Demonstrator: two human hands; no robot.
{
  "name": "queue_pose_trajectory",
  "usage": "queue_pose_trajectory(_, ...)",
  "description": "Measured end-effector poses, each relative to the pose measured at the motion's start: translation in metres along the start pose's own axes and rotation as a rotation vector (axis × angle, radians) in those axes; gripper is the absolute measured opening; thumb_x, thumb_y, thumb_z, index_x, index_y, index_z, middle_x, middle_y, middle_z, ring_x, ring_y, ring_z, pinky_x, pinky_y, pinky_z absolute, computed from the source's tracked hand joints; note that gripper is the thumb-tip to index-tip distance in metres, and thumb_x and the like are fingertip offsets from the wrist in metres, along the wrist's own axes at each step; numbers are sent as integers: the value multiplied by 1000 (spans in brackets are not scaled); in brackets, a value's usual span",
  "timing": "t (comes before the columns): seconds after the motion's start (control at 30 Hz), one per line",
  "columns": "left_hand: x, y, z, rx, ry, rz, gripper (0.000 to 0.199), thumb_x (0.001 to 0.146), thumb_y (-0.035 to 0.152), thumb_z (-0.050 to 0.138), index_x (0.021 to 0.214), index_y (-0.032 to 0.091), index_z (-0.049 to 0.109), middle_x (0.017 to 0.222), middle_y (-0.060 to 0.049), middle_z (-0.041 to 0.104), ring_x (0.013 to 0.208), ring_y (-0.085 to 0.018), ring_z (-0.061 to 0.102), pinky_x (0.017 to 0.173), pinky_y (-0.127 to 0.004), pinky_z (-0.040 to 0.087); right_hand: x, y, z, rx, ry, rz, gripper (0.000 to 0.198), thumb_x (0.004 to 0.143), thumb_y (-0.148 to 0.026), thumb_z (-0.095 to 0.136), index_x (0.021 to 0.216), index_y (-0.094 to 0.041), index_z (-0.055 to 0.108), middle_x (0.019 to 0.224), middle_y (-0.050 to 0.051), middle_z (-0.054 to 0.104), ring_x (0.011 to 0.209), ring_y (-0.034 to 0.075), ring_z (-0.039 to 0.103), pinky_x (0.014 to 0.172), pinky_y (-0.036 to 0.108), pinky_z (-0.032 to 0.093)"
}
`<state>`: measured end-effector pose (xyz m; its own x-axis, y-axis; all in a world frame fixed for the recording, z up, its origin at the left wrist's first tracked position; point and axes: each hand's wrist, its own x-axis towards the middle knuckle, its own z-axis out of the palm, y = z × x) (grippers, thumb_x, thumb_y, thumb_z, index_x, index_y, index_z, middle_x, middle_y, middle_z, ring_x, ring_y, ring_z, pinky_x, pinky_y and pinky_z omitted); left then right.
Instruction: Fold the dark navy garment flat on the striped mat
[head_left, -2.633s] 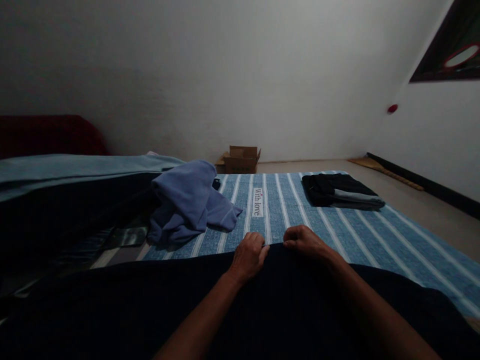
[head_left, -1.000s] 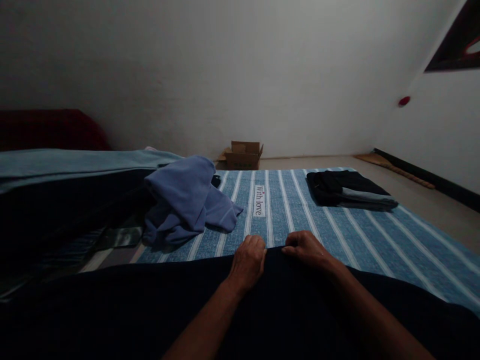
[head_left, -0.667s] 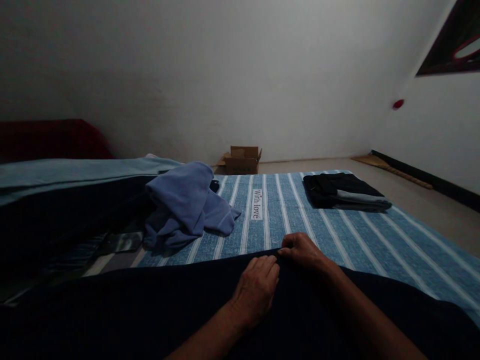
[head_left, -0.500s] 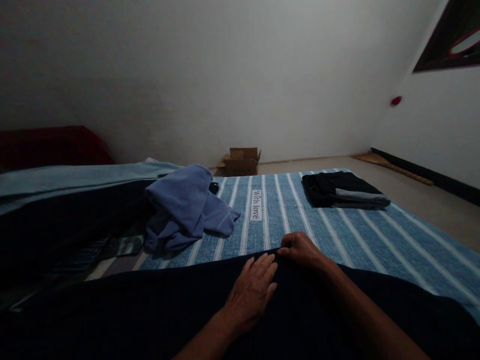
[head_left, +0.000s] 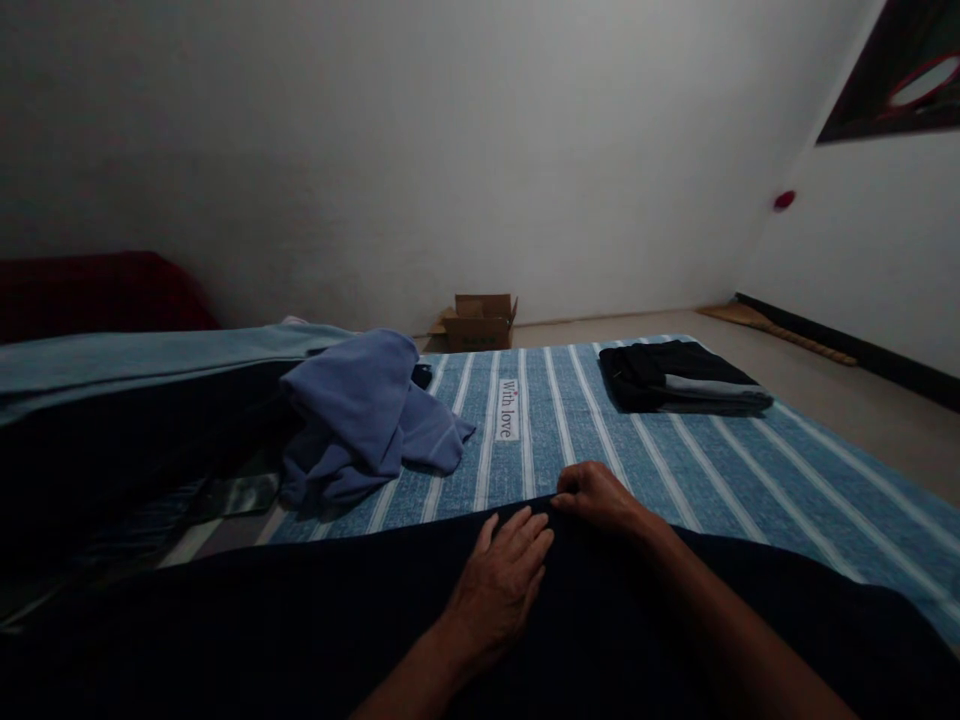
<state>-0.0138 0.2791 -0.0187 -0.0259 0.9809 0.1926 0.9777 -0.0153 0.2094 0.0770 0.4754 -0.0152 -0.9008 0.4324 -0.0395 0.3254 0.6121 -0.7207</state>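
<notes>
A wide, dark navy piece of clothing [head_left: 300, 610] lies spread along the near side of the bed; its exact kind is too dark to make out. Flat on top of it rests my left hand [head_left: 499, 590], palm down with the fingers stretched out. Just to the right, my right hand [head_left: 598, 497] pinches the far edge of the dark clothing between thumb and fingers. The fingertips of both hands are close together but apart.
Beneath is a blue-and-white striped bed cover [head_left: 555, 440] with a "With love" label [head_left: 508, 410]. A crumpled blue-purple garment [head_left: 352, 400] lies left, beside light blue cloth [head_left: 172, 350]. Folded black and grey clothes [head_left: 682, 378] lie far right. An open cardboard box [head_left: 478, 325] stands beyond.
My left hand has shifted very slightly, its thumb now tucked closer to the fingers. My right hand keeps its pinch on the edge. The view has turned slightly right.
</notes>
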Motion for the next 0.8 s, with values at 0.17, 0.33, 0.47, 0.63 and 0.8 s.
queue_pose_trajectory(0.17, 0, -1, 1, 1, -82, -19, 50, 88, 26, 48, 136, 25, 37, 143, -9, 39, 132, -26, 32, 105, -57, 27, -1, 0, -1, -2, -5, -3, 9, 72, -26, 63, 69, -18, 65, 66, 1, 64, 65, 15, 58, 56, 24, 37)
queue_pose_trajectory(0.33, 1, 0, 0, -3, -171, -66, 54, 87, 33, 50, 138, 26, 34, 147, -8, 30, 136, -26, 24, 107, -56, 22, -2, -1, 0, -5, 8, 13, 10, 73, -27, 63, 69, -18, 65, 66, 1, 64, 64, 15, 58, 55, 24, 36)
queue_pose_trajectory(0.47, 3, 1, -6, -26, -212, -85, 57, 86, 38, 50, 139, 26, 31, 149, -9, 27, 137, -27, 20, 107, -57, 20, -2, -2, 2, -17, 21, 15, 10, 72, -27, 63, 69, -18, 65, 64, 1, 63, 63, 15, 57, 55, 24, 36)
queue_pose_trajectory(0.63, 13, 16, -14, -6, -270, -157, 56, 84, 39, 52, 136, 22, 38, 147, -13, 30, 136, -30, 24, 105, -57, 25, -2, -5, 2, -29, 25, 7, 9, 71, -26, 62, 69, -18, 66, 65, 1, 64, 63, 15, 57, 55, 24, 36)
queue_pose_trajectory(0.8, 24, 36, 2, 28, -93, -225, 39, 86, 24, 47, 123, 13, 49, 134, -16, 48, 128, -28, 39, 104, -49, 35, -3, -5, 2, -36, 30, 18, 7, 70, -24, 62, 68, -18, 66, 65, 1, 64, 65, 15, 58, 56, 23, 36)
